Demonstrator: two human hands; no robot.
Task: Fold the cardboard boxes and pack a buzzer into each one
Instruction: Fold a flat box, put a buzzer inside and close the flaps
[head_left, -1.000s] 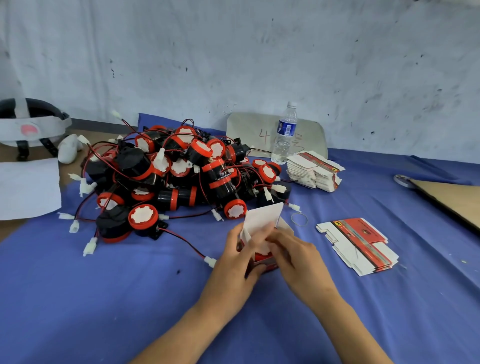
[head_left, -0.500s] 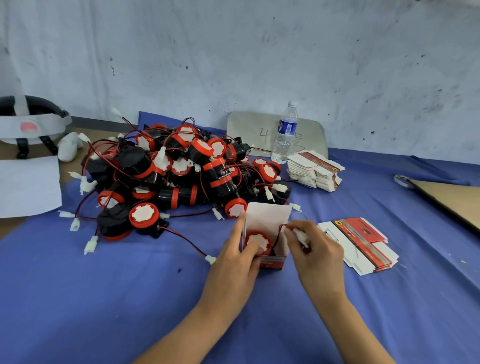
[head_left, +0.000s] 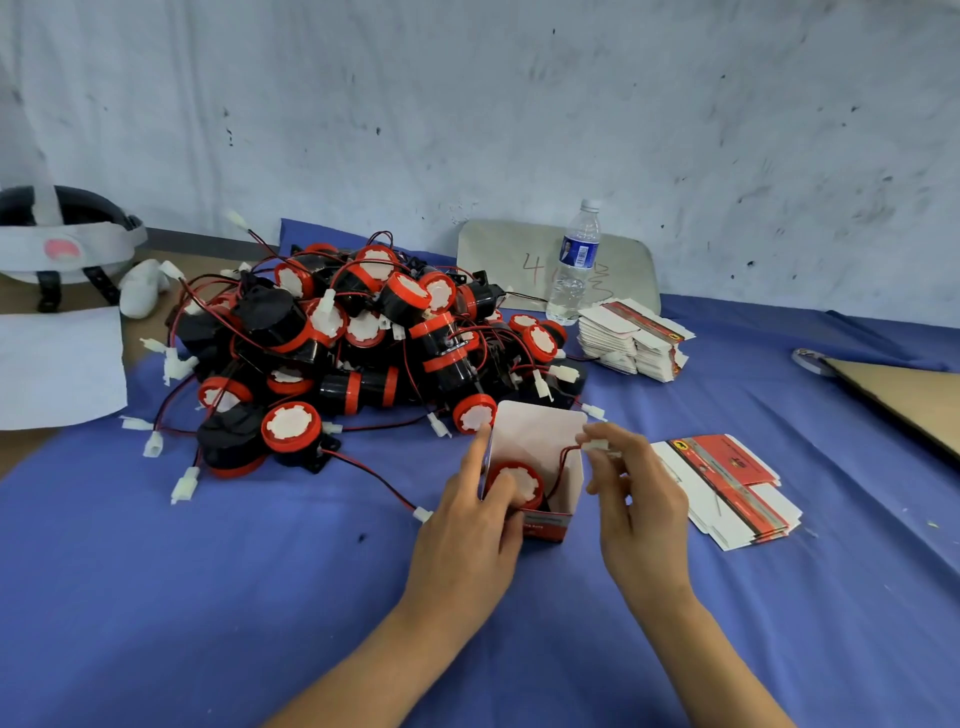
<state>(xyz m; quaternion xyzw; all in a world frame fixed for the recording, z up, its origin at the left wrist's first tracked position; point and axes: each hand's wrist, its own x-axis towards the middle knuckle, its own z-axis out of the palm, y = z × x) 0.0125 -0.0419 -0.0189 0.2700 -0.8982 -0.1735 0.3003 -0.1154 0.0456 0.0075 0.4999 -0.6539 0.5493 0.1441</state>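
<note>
Tucking stage: your left hand (head_left: 467, 525) grips box (head_left: 537, 434), buzzer (head_left: 519, 480) inside; right hand (head_left: 639, 504) pinches connector (head_left: 597, 446) (lid open); buzzer pile (head_left: 363, 343), flat blanks (head_left: 727, 483) remain.

Left hand (head_left: 462, 545) and right hand (head_left: 644, 525) are both showing bare. Fingers (head_left: 474, 460) are looking slender, nails too small to judge. Both forearms are running uncovered from the wrists down to the frame's lower edge. Wrists are looking narrow, forearms lean and smooth.
</note>
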